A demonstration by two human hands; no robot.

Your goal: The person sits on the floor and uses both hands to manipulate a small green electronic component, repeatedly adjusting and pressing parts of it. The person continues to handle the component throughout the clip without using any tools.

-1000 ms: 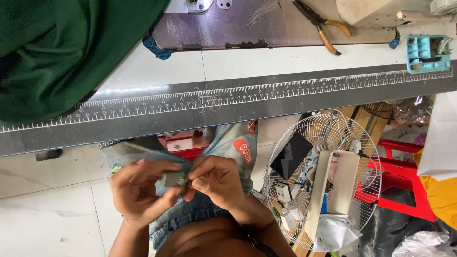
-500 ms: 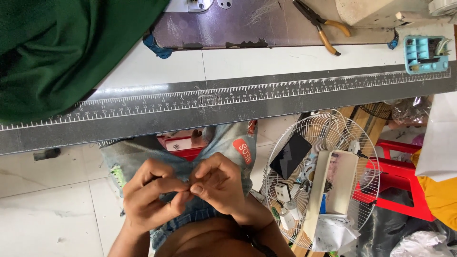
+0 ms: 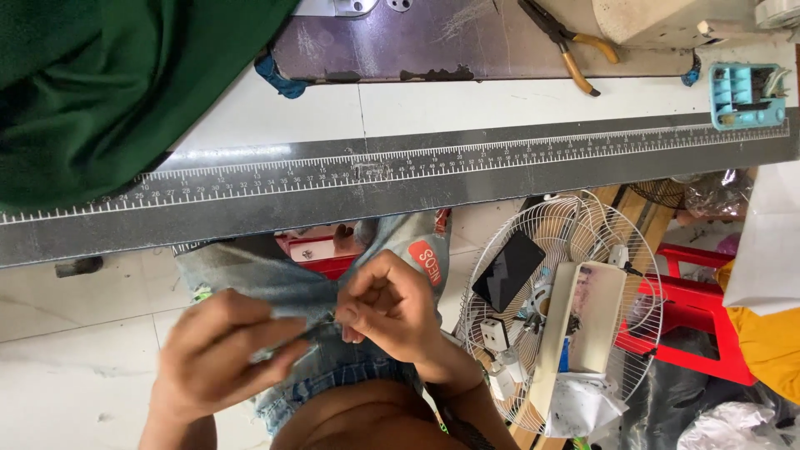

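Note:
A faded blue denim piece [image 3: 275, 279] with a red patch [image 3: 422, 261] hangs below the table edge, over my lap. My left hand [image 3: 221, 358] lies across its lower left part, fingers closed on a fold of the cloth. Beside it, my right hand [image 3: 392, 307] pinches the denim near the middle with curled fingers. The two hands almost touch at the fingertips. What sits between the fingers is hidden by the cloth.
A dark measuring strip [image 3: 400, 179] runs along the white table's edge. Green fabric [image 3: 100, 83] is heaped at top left. Pliers [image 3: 567, 42] and a teal box [image 3: 746, 93] lie further back. A wire fan [image 3: 558, 308] carrying a phone [image 3: 510, 271] and a red stool [image 3: 692, 317] stand on the floor at the right.
My left hand has slid down and left along the denim, its fingers flatter. The small item seen between my hands a second ago is no longer visible. The right hand has barely moved.

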